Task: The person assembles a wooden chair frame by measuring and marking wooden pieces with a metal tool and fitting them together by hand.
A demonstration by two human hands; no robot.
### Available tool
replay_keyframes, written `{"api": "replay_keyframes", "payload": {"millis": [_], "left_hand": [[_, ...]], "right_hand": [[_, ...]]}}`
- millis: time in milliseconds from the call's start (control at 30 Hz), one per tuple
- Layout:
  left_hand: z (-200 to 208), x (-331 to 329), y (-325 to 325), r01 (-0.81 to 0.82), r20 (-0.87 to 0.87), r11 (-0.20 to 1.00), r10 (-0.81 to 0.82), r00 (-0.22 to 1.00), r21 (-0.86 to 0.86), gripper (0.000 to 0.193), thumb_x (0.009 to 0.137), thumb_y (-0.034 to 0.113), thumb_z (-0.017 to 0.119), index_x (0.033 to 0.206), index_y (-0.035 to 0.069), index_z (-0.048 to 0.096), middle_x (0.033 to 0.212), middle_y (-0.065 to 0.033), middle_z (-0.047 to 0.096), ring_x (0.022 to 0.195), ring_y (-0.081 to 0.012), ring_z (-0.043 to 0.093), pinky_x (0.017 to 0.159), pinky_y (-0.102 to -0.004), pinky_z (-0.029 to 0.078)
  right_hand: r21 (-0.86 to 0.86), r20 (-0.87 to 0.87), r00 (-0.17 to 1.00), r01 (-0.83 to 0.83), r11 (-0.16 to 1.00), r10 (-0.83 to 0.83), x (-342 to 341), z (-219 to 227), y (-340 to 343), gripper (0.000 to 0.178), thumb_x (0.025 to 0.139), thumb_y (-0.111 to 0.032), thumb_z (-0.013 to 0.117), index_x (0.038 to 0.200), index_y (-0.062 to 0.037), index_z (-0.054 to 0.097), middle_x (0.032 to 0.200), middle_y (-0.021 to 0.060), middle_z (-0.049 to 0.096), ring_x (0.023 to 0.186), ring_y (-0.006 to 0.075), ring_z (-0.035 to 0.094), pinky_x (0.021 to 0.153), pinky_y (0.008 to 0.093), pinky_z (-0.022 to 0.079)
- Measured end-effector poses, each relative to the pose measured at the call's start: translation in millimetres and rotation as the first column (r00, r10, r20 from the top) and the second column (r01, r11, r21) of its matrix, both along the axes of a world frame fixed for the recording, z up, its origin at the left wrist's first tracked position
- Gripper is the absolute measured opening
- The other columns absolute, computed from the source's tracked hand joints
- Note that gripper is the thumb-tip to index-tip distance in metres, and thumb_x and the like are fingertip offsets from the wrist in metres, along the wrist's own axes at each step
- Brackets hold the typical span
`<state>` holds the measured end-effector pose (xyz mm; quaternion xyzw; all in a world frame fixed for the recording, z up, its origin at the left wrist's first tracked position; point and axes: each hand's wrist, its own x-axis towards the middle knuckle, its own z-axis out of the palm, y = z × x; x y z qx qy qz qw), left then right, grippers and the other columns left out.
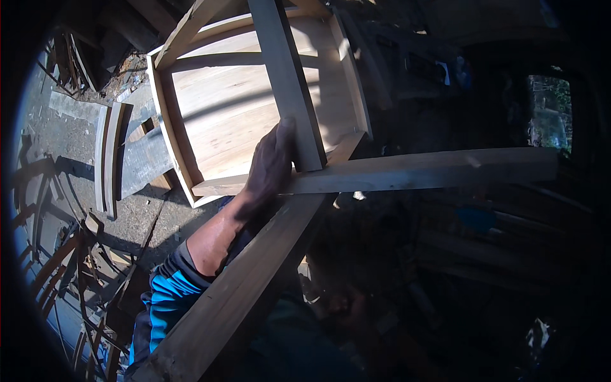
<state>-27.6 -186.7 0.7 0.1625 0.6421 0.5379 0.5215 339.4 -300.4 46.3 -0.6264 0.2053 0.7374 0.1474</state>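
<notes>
My left hand [270,159] is closed on the lower end of a squared wooden post [286,83], with its fingers against the post's left side. The post's end rests at a crossing of timbers. One is a long horizontal wooden rail [414,170] running off to the right. Another is a diagonal wooden beam [242,286] coming up from the lower left, next to my forearm. Behind the hand lies a shallow wooden tray-like frame [223,121] with a boarded base and raised edges. Deep shadow covers the lower middle, where a dim shape, perhaps my right hand [347,304], barely shows; its fingers are unclear.
Two narrow wooden strips [108,162] stand at the left beside a grey board [143,162]. Scrap sticks [70,274] are heaped at the lower left. Dark timber lies in shadow on the right, and a bright opening [550,114] shows at the far right.
</notes>
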Motion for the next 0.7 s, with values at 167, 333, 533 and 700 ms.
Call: {"api": "replay_keyframes", "payload": {"millis": [167, 333, 533, 700], "left_hand": [[13.9, -2.5, 12.5, -0.018, 0.125, 0.991, 0.001, 0.992, 0.136, 0.053, 0.089, 0.048, 0.056, 0.107, -0.002, 0.054, 0.086, -0.0075, 0.059, 0.078, -0.0144, 0.057, 0.076, -0.0302, 0.047], [10.1, 0.0, 13.8, -0.052, 0.018, 0.998, 0.051, 0.999, 0.034, 0.049, 0.076, 0.031, 0.073, 0.105, -0.002, 0.052, 0.085, -0.0077, 0.058, 0.076, -0.014, 0.057, 0.071, -0.0293, 0.048], [14.8, 6.3, 12.0, -0.032, 0.0, 0.999, 0.032, 0.999, 0.006, 0.041, 0.072, 0.026, 0.069, 0.095, -0.003, 0.052, 0.077, -0.0102, 0.06, 0.073, -0.0168, 0.06, 0.066, -0.0304, 0.048], [23.9, 2.8, 15.8, 0.079, -0.021, 0.996, -0.079, 0.997, -0.033, 0.037, 0.076, 0.028, 0.067, 0.094, -0.002, 0.054, 0.072, -0.0087, 0.062, 0.066, -0.0168, 0.06, 0.061, -0.0317, 0.048]], "right_hand": [[0.016, -0.099, 0.993, 0.066, 0.998, -0.064, -1.0, -1.0, -2.6, 0.03, 0.096, -0.031, 0.042, 0.099, -0.0045, 0.056, 0.056, -0.0013, 0.035, 0.046, 0.0105, 0.036, 0.045, 0.0268, 0.035], [0.004, -0.054, 0.996, 0.067, 0.998, -0.067, -7.4, -5.4, -12.2, 0.031, 0.097, -0.03, 0.039, 0.096, -0.0056, 0.057, 0.056, -0.001, 0.035, 0.044, 0.0107, 0.033, 0.043, 0.0262, 0.033], [0.045, -0.032, 0.999, 0.022, 0.999, -0.02, 18.4, -4.2, 6.2, 0.028, 0.097, -0.032, 0.042, 0.099, -0.008, 0.057, 0.055, -0.0012, 0.036, 0.043, 0.0096, 0.031, 0.041, 0.0249, 0.029], [-0.024, -0.06, 0.995, 0.08, 0.997, -0.081, 5.2, -10.3, -8.5, 0.031, 0.098, -0.033, 0.04, 0.097, -0.0048, 0.052, 0.055, -0.0004, 0.035, 0.042, 0.0098, 0.029, 0.041, 0.0241, 0.026]]}}
